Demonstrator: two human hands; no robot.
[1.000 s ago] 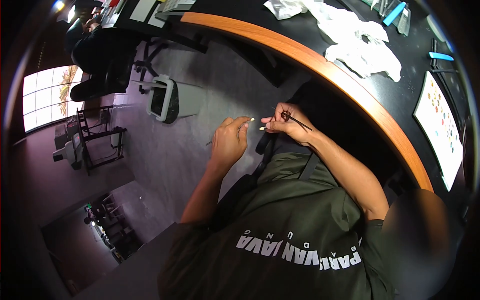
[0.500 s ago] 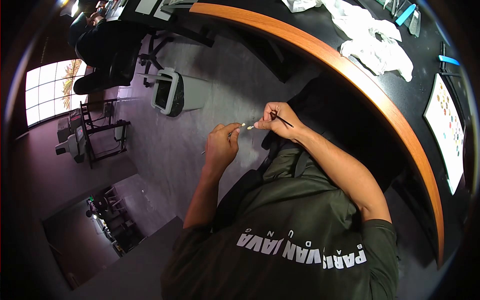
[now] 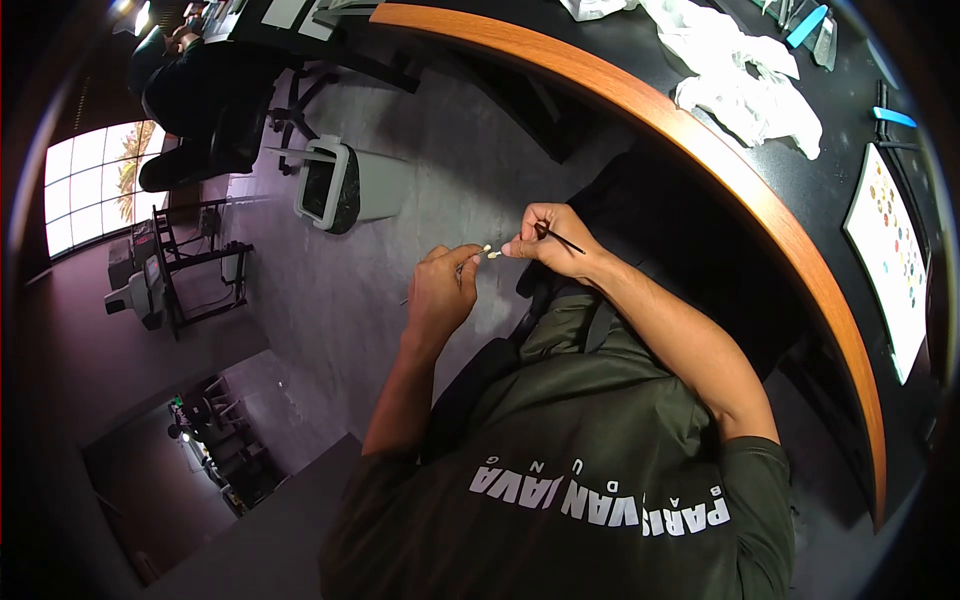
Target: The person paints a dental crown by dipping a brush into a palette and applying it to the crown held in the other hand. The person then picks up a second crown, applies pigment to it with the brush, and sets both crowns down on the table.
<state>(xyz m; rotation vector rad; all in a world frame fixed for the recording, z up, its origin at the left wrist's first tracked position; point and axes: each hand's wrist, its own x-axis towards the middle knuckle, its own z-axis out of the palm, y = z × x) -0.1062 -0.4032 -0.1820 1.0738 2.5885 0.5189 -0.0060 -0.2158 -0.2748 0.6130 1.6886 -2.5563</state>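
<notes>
My left hand (image 3: pixel 440 290) is closed in a pinch on a small pale-tipped piece (image 3: pixel 487 248). A thin rod shows at the lower left of this hand. My right hand (image 3: pixel 560 240) pinches another small pale piece (image 3: pixel 494 254) between thumb and finger. It also holds a thin dark stick (image 3: pixel 562 239), which lies slantwise across the palm. The two pale tips are very close together, and I cannot tell whether they touch. Both hands are held in the air above the grey floor, left of the curved desk edge.
A dark desk (image 3: pixel 640 88) with an orange wooden edge curves along the top and right. On it are crumpled white tissue (image 3: pixel 740 85), blue-handled tools (image 3: pixel 808 27) and a white board with coloured dots (image 3: pixel 890 250). A bin (image 3: pixel 375 185) stands beyond my hands; a seated person (image 3: pixel 205 90) is upper left.
The pale piece in my right hand has come closer to the one in my left. The whole view has shifted slightly. Both hands keep their grip.
</notes>
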